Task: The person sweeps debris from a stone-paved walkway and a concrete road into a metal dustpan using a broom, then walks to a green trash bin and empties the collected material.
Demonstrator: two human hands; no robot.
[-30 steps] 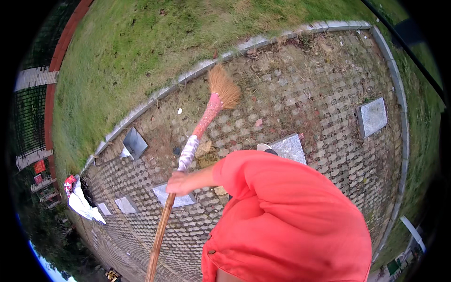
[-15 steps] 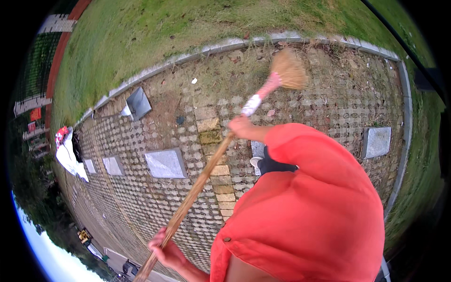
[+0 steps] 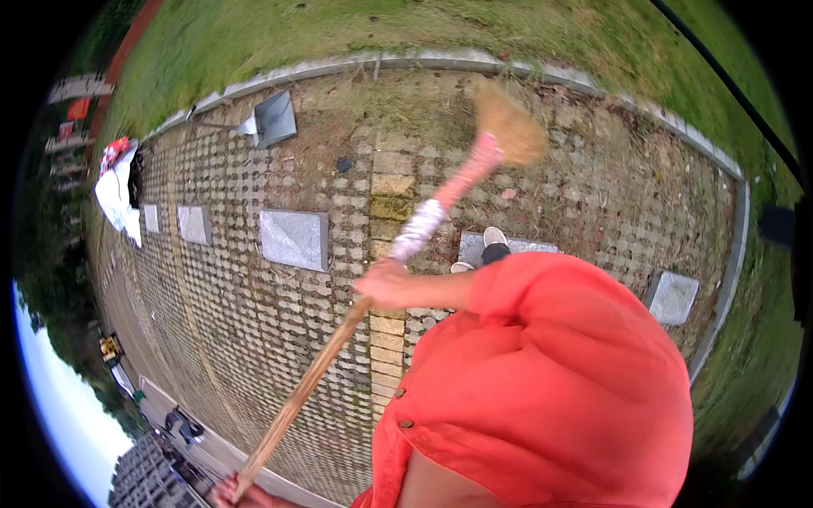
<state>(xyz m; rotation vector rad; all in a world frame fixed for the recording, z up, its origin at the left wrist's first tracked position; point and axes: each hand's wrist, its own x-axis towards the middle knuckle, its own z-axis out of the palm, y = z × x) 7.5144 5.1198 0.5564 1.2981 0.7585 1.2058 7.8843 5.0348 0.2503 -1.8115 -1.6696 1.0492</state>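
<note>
A long broom with a wooden handle runs slantwise across the head view. My right hand wraps its shaft partway up, just below a white and pink wrapping. Near the lower edge, my left hand is closed round the handle's rear end, partly cut off by the picture. The straw broom head, smeared by motion, is over the dirt and dry grass near the far kerb. A grey metal dustpan lies on the paving, farther left.
Grey stone slabs are set in the grid paving, and another slab lies at right. My shoes are by a slab. A pale kerb borders the grass. A white bag with red on top stands far left.
Both hands have shifted down and left in the view, drawing the broom back toward me. The broom head has moved slightly left. The ground has shifted in view, and more of my shoes shows.
</note>
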